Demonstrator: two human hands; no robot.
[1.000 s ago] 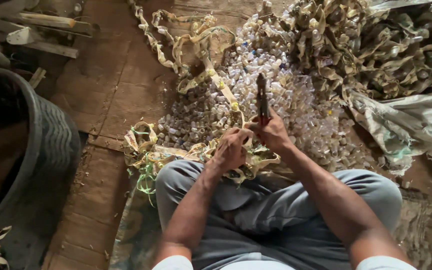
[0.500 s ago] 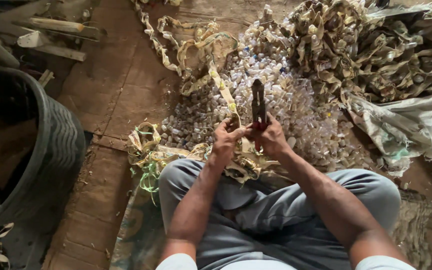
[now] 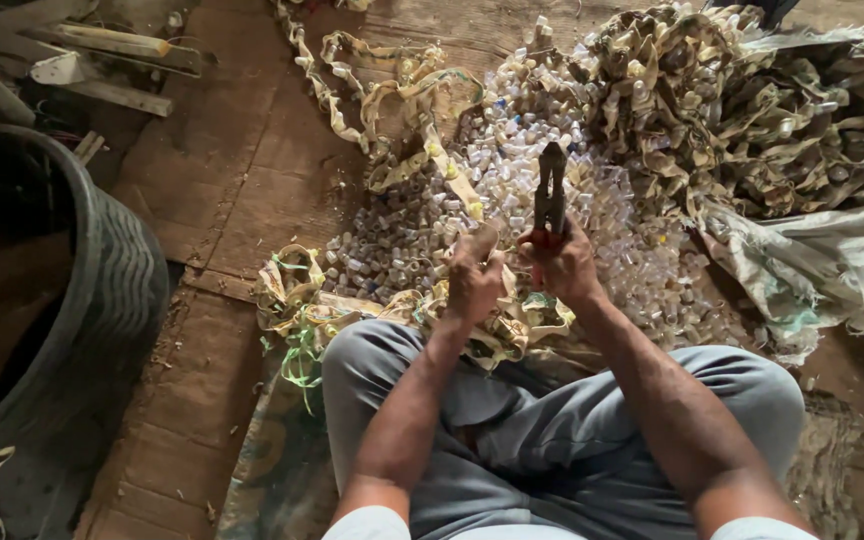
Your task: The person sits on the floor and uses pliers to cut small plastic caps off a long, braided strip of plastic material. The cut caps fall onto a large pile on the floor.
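I sit cross-legged on a wooden floor. My right hand (image 3: pixel 564 264) grips the handles of dark metal cutters (image 3: pixel 550 190), whose jaws point away from me. My left hand (image 3: pixel 474 277) is closed on a long yellowish strip (image 3: pixel 422 140) that runs from my lap up across the floor. Beyond both hands lies a heap of small pale plastic pieces (image 3: pixel 552 230). More crumpled strip (image 3: pixel 302 310) is bunched against my knees.
A large dark tub (image 3: pixel 102 300) stands at the left. A big pile of tangled strips (image 3: pixel 742 110) fills the upper right, with a woven sack (image 3: pixel 812 260) below it. Wooden sticks (image 3: pixel 102 50) lie at the top left.
My two hands have come closer together, and the left hand has moved up along the strip toward the cutters. The cutters stay upright in my right hand.
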